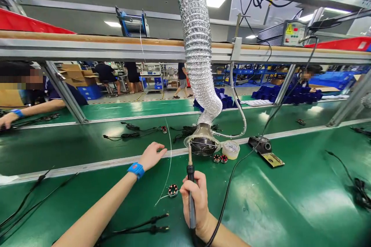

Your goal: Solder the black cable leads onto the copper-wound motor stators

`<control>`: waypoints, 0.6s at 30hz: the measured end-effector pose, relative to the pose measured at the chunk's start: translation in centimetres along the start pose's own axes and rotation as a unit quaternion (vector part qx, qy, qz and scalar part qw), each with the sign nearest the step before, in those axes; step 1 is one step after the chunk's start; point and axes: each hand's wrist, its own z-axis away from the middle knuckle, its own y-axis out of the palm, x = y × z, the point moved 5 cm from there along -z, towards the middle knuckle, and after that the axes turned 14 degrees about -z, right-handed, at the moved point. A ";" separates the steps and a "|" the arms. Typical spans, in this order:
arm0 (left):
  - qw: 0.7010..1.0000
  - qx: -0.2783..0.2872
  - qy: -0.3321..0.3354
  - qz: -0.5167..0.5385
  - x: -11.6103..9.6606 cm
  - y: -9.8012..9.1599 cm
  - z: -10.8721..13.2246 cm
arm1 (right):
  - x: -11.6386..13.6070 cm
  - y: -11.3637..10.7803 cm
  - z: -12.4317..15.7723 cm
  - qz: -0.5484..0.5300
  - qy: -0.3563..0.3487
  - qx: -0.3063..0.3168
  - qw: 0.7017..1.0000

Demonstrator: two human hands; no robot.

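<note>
My right hand is wrapped round a soldering iron, which points up with its tip near the fume extractor's round mesh mouth. My left hand, with a blue band at the wrist, reaches over the white rail; its fingers are apart and nothing shows in them. Beside that hand a thin solder wire hangs down to the mat. Its lower end lies near a small round copper-wound coil, just left of my right hand. Two black cables with bare ends lie below the coil.
A roll of tape and two small coils sit by the extractor. An iron stand is to the right. More cables lie at the right edge. A silver duct hangs centrally. Another person's arm reaches in at the left.
</note>
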 end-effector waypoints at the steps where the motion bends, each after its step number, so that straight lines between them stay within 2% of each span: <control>1: 0.999 -0.008 0.029 -0.029 -1.2 0.6 -1.5 | 0.0 -0.1 0.0 0.000 0.001 -0.002 1.000; 4: 0.988 -0.015 0.091 -0.126 -4.4 2.4 -5.9 | -0.1 -0.3 0.1 -0.004 0.008 -0.005 1.000; 6: 0.981 -0.002 0.102 -0.164 -5.6 3.6 -8.7 | -0.4 -0.2 0.4 -0.009 0.018 -0.006 1.000; 11: 0.979 0.032 0.094 -0.179 -5.8 6.2 -14.1 | -1.0 0.3 1.0 -0.015 0.038 -0.023 0.999; 18: 0.966 0.071 0.163 -0.186 -6.6 8.1 -17.7 | -1.2 0.8 0.9 0.015 0.066 0.000 0.998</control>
